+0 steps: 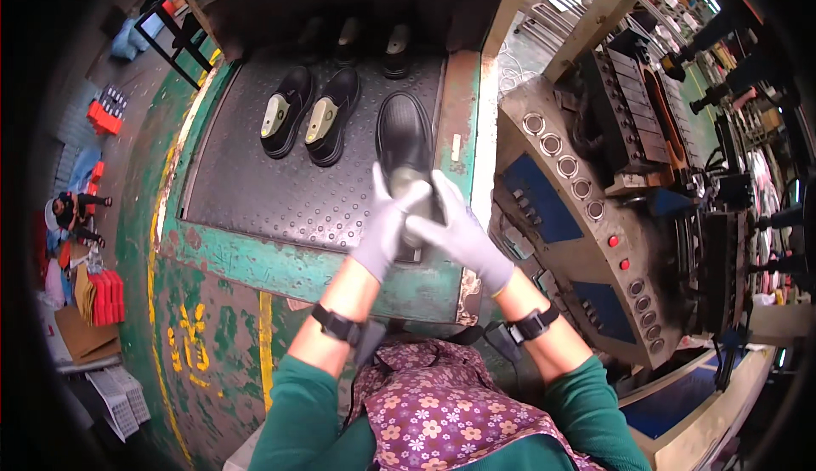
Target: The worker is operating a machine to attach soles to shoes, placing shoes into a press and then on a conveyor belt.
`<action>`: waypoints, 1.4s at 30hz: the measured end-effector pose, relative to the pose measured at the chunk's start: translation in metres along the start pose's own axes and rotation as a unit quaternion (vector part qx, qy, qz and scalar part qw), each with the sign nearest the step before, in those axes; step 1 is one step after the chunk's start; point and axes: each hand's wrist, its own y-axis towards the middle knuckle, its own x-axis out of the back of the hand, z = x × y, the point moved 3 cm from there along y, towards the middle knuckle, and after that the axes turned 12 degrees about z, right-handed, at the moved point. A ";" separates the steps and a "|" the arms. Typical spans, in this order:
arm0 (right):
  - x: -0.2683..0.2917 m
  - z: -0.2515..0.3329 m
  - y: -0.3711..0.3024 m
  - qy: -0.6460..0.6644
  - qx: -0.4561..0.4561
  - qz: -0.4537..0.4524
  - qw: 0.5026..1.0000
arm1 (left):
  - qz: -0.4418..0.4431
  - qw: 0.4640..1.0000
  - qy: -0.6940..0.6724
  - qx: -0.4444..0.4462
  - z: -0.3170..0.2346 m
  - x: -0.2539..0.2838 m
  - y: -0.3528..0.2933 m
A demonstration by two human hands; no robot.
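Note:
Both my hands wear pale grey gloves and grip a black shoe (405, 131) at its heel end, its toe pointing away from me. My left hand (387, 220) is closed on the shoe's left side, thumb over the opening. On the other side my right hand (459, 229) wraps the heel, its thumb lying across too. A light-coloured shape shows in the shoe's opening, partly covered by my fingers. To the left, a pair of black shoes, one shoe (289, 112) beside another shoe (332, 116), rest on the dark studded conveyor surface (255, 190), pale greenish forms inside them.
Several more shoes (396, 50) stand deeper inside the dark machine opening. A green worn metal edge (280, 258) borders the surface. At the right is a control panel (586, 207) with round gauges and red buttons. A person (78, 214) is far left near red crates (106, 297).

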 end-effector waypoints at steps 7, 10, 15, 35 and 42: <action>-0.041 0.025 -0.039 0.187 -0.046 -0.099 0.976 | 0.000 0.982 0.188 0.025 -0.026 0.113 0.086; -0.044 0.006 -0.108 0.148 -0.103 -0.072 0.981 | -0.031 0.955 0.294 0.022 -0.033 0.145 0.128; -0.086 -0.043 -0.254 0.149 -0.223 -0.183 0.946 | -0.096 0.778 0.608 -0.126 -0.060 0.147 0.163; -0.512 -0.025 -0.775 0.001 -0.646 -0.762 -0.044 | 0.845 -0.110 0.398 0.341 0.507 -0.229 -0.486; -0.570 -0.043 -0.793 -0.010 -0.766 -0.642 -0.004 | 0.948 -0.023 0.184 0.259 0.757 -0.408 -0.701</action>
